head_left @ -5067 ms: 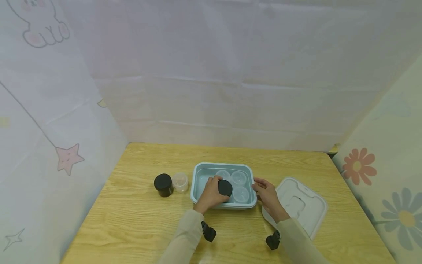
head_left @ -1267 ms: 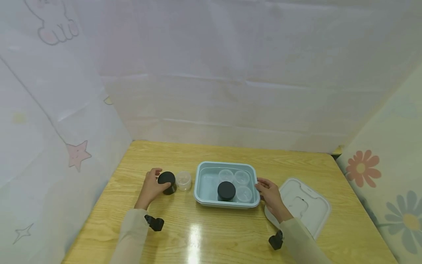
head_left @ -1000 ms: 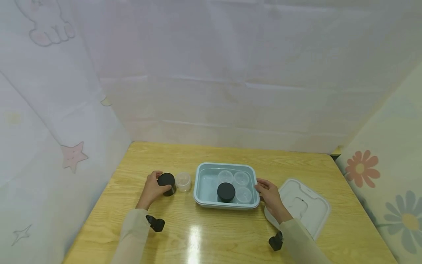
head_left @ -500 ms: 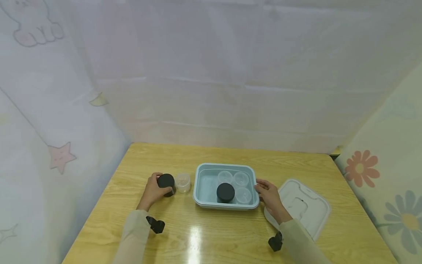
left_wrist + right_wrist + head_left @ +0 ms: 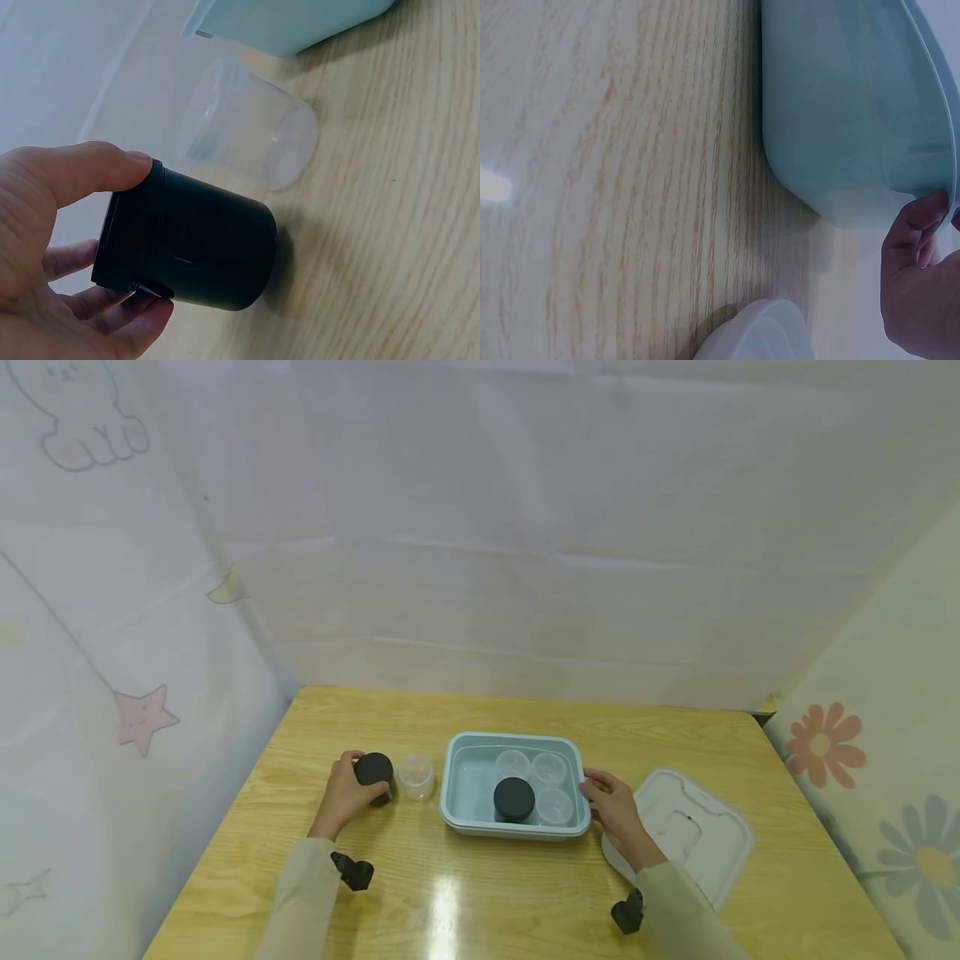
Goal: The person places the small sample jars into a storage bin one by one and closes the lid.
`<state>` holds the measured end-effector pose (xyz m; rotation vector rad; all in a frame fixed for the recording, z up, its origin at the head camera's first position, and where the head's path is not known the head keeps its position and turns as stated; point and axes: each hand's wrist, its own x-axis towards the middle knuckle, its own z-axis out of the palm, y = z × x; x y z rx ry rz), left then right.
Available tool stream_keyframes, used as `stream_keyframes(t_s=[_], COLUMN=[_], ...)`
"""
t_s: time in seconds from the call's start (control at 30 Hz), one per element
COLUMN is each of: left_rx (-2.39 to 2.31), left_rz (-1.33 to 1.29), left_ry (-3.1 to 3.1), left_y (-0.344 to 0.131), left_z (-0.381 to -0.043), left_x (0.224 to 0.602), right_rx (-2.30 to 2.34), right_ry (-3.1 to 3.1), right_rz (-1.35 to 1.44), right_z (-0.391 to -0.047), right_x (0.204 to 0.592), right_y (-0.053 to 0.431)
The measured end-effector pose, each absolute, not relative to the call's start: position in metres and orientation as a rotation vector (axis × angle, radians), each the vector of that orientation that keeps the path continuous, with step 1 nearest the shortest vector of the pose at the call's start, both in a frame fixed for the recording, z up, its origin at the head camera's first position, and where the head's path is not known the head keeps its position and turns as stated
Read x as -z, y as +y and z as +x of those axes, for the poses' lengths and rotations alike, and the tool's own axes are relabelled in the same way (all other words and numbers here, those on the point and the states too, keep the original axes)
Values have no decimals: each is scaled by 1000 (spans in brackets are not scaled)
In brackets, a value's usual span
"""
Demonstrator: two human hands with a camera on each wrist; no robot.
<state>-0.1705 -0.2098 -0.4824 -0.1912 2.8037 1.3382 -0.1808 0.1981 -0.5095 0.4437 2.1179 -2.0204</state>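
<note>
Left hand on black jar beside the box; right hand steadying the box rim.

Nearest the wearer, the left hand (image 5: 347, 792) was curled round the black jar (image 5: 373, 772), thumb over its lid edge and fingers under its side; the jar stood on the wooden table (image 5: 480, 893), seemingly tipped off its base in the left wrist view. Just beside it stood 1 clear jar (image 5: 416, 776), apart from the box. The right hand (image 5: 613, 806) rested fingertips on the right rim of the pale blue box (image 5: 459, 774), thumb touching its edge, gripping nothing else. Inside were 1 black-lidded jar (image 5: 513, 798) and 3 clear jars (image 5: 550, 767). The white lid (image 5: 697, 827) lay off to the right. Judged: pick-up step in hand; the next move calls for lifting the jar over the rim into the vacant left section.
</note>
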Motion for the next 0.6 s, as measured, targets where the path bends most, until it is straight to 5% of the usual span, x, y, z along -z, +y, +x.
stream_keyframes(t_s=[0.6], left_rx=[-1301], left_rz=[-141], left_ry=[2844], left_y=[-197], left_z=[-178], left_x=[457], right_rx=[2036], right_ry=[2095], right_rz=[414], right_z=[-181], right_x=[510], right_y=[199])
